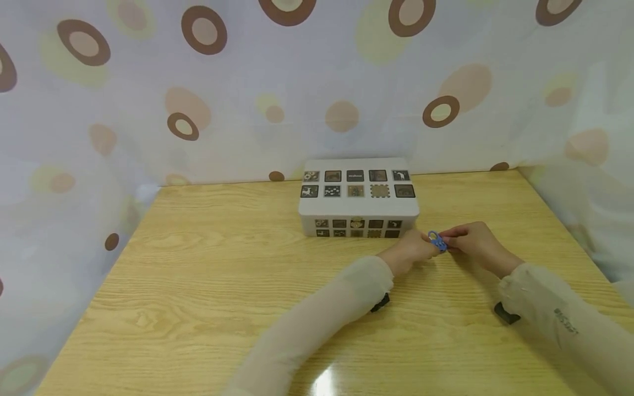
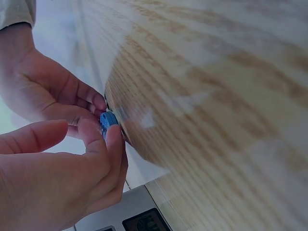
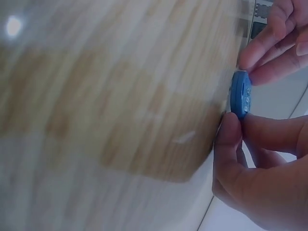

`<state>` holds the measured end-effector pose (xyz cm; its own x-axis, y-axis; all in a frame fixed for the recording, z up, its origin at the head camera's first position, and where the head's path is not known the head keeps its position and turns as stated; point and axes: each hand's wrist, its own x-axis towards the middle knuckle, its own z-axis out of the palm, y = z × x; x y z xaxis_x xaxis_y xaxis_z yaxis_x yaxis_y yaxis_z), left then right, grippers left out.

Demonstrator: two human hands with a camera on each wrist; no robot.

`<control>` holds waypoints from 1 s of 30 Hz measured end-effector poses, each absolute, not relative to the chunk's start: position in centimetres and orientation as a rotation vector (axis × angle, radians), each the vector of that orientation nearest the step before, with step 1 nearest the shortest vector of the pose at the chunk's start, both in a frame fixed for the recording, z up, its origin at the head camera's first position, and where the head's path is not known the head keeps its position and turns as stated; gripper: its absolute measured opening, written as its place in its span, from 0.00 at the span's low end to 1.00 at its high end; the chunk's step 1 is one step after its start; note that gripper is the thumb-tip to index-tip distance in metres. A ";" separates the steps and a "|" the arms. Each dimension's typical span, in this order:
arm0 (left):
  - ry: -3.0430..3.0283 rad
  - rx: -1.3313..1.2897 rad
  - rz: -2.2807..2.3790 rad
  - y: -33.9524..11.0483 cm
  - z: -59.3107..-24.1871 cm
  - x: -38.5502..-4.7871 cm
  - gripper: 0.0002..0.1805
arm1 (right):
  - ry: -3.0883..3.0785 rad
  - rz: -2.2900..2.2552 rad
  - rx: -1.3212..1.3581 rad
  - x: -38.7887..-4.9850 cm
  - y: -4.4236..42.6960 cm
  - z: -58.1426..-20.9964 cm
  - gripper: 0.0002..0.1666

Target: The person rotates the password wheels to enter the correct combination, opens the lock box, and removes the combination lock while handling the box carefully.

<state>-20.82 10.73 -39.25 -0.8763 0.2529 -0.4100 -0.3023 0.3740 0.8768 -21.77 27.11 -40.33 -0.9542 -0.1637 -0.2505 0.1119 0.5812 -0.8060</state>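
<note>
A small blue combination padlock (image 1: 437,241) is held between the two hands, just off the box's front right corner. In the right wrist view, the padlock (image 3: 240,94) shows several small dials on its face. My right hand (image 1: 473,243) pinches one end between thumb and index finger. From the other side, my left hand (image 1: 413,247) holds the opposite end with its fingertips. The left wrist view shows the left hand's thumb standing apart from the padlock (image 2: 109,121), while other fingertips touch it; part of the lock is hidden behind them.
A white rectangular box (image 1: 356,204) with rows of dark picture squares stands at the back of the wooden table (image 1: 208,286), close by the left hand. Behind the table hangs a white curtain (image 1: 297,71) with brown and yellow circles.
</note>
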 end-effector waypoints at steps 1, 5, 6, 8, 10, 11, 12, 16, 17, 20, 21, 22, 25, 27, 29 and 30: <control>2.157 -0.046 1.520 10.8 -39.2 -20.8 0.07 | 2.514 -1.311 -0.039 -21.8 27.1 -40.4 0.21; 2.143 -0.040 1.517 10.6 -39.2 -20.8 0.06 | 2.526 -1.282 -0.043 -22.0 27.3 -40.5 0.20; 2.139 -0.034 1.514 10.6 -39.2 -20.8 0.07 | 2.532 -1.273 -0.046 -22.1 27.3 -40.5 0.20; 2.128 -0.009 1.501 10.4 -39.2 -20.8 0.09 | 2.546 -1.257 -0.054 -22.2 27.3 -40.6 0.20; 2.111 0.006 1.499 10.3 -39.2 -20.8 0.12 | 2.548 -1.255 -0.061 -22.3 27.3 -40.5 0.20; 2.105 0.010 1.501 10.3 -39.2 -20.8 0.12 | 2.548 -1.255 -0.059 -22.3 27.3 -40.5 0.20; 2.110 0.019 1.493 10.3 -39.2 -20.9 0.13 | 2.544 -1.263 -0.054 -22.3 27.3 -40.5 0.20; 2.138 -0.008 1.498 10.6 -39.5 -21.0 0.11 | 2.537 -1.297 -0.052 -22.3 27.1 -40.6 0.20; 2.153 -0.026 1.493 10.7 -39.6 -21.0 0.11 | 2.534 -1.311 -0.051 -22.3 27.0 -40.6 0.20; 2.192 -0.068 1.480 11.0 -40.0 -21.2 0.11 | 2.527 -1.348 -0.053 -22.2 26.8 -40.8 0.19; 2.192 -0.075 1.481 11.0 -40.0 -21.2 0.10 | 2.526 -1.357 -0.051 -22.2 26.7 -40.8 0.19; 2.191 -0.080 1.482 11.1 -40.1 -21.2 0.09 | 2.522 -1.363 -0.046 -22.2 26.7 -40.9 0.19; 2.173 -0.069 1.496 10.9 -40.2 -21.2 0.07 | 2.518 -1.366 -0.034 -22.2 26.7 -41.0 0.19; 2.148 -0.056 1.523 10.7 -40.2 -21.1 0.07 | 2.513 -1.363 -0.018 -22.2 26.6 -41.0 0.19; 2.115 -0.046 1.557 10.5 -40.3 -21.0 0.06 | 2.510 -1.356 0.002 -22.2 26.6 -41.1 0.20; 2.097 -0.042 1.577 10.4 -40.3 -21.0 0.05 | 2.511 -1.351 0.013 -22.2 26.6 -41.1 0.20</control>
<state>-20.97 10.45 -40.28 -0.8687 0.2735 -0.4129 -0.3208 0.3245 0.8898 -22.20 26.55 -41.11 -0.9581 -0.1281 -0.2562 0.1433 0.5601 -0.8159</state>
